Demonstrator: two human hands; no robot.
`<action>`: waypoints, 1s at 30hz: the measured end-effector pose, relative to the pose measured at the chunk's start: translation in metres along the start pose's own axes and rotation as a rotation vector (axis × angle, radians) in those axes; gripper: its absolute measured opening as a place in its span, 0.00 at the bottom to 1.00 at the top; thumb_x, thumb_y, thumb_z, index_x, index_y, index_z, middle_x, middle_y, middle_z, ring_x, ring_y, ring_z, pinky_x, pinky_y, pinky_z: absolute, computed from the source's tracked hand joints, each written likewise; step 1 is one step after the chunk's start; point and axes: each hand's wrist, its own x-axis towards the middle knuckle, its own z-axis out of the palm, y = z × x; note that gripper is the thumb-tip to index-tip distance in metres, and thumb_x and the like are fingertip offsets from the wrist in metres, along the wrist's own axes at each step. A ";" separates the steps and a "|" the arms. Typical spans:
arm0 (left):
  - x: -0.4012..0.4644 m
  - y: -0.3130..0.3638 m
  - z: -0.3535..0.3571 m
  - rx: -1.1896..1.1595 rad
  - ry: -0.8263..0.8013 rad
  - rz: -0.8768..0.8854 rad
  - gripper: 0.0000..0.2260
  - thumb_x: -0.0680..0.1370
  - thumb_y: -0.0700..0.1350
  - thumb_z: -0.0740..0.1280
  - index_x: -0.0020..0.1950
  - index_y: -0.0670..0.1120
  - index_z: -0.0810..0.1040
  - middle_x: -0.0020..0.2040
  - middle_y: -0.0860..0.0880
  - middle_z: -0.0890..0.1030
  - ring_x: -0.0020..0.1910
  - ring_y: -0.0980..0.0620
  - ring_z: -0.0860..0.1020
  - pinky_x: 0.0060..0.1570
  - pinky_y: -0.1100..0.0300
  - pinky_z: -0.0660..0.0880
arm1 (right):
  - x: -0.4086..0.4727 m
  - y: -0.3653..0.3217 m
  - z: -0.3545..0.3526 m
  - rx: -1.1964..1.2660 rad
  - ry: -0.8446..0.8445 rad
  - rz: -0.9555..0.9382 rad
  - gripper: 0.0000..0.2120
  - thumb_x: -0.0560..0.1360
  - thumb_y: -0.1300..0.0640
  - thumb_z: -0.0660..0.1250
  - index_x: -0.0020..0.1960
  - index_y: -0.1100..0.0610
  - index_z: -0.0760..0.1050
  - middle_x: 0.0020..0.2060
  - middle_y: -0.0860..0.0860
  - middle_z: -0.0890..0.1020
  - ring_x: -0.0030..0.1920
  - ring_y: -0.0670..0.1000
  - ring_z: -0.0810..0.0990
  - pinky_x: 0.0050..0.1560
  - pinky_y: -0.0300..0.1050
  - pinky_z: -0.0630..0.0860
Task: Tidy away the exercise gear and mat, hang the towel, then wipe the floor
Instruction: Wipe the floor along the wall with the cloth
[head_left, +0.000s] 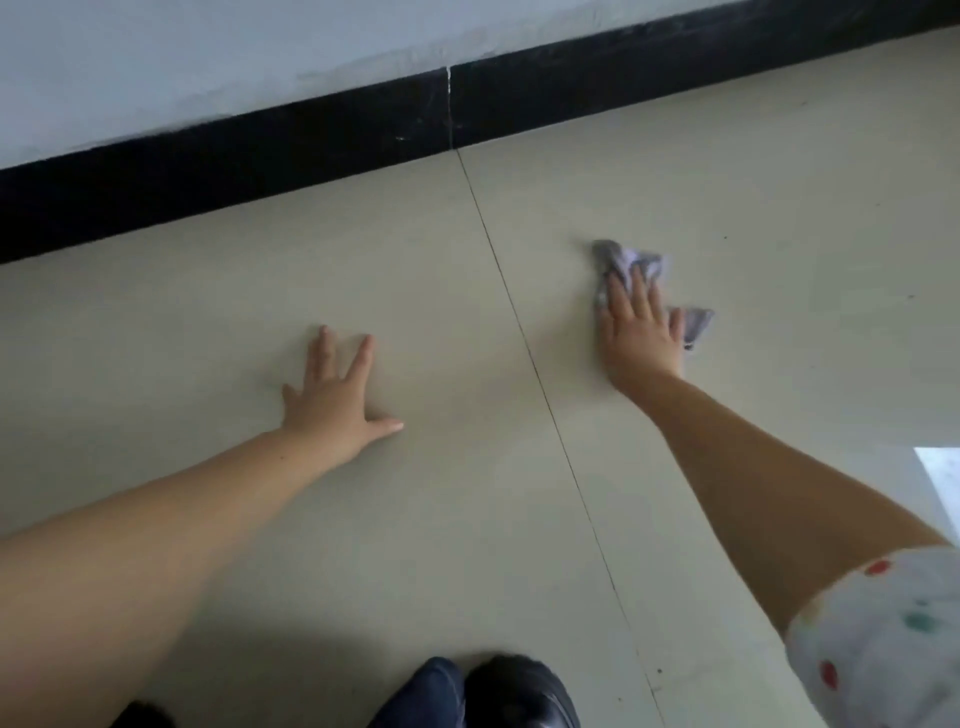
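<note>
Right hand (641, 325), fingers straight, presses a crumpled grey cloth (631, 262) onto the pale tiled floor (779, 218), right of the dark grout line (524, 338). Left hand (337, 389) braces flat, fingers spread, left of it. The braced palm could slip if the tile is damp.

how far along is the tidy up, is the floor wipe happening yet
No gear, mat or towel shows in this view, so those steps can't be confirmed. In hand: the right hand presses a cloth flat on the floor near the black skirting, while the left hand rests spread on the tile. How much floor is left can't be judged.
</note>
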 end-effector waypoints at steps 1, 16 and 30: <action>-0.004 -0.004 0.003 -0.001 0.039 0.004 0.46 0.72 0.61 0.69 0.78 0.54 0.41 0.76 0.42 0.33 0.76 0.44 0.37 0.72 0.38 0.52 | 0.004 0.022 -0.014 0.053 -0.006 0.152 0.25 0.82 0.46 0.42 0.78 0.47 0.45 0.78 0.48 0.44 0.77 0.49 0.41 0.75 0.59 0.41; -0.028 -0.023 0.029 0.096 0.003 0.031 0.43 0.74 0.64 0.62 0.77 0.53 0.38 0.76 0.45 0.32 0.76 0.46 0.35 0.72 0.41 0.51 | -0.098 -0.052 0.046 -0.177 -0.124 -0.509 0.30 0.77 0.43 0.38 0.76 0.50 0.56 0.77 0.50 0.55 0.76 0.52 0.55 0.73 0.59 0.54; -0.026 -0.019 0.025 0.229 -0.064 0.019 0.49 0.72 0.67 0.64 0.76 0.51 0.32 0.75 0.42 0.29 0.76 0.43 0.34 0.71 0.41 0.54 | -0.162 -0.089 0.075 -0.145 -0.116 -0.261 0.32 0.77 0.42 0.43 0.76 0.56 0.57 0.76 0.56 0.55 0.76 0.58 0.52 0.71 0.68 0.51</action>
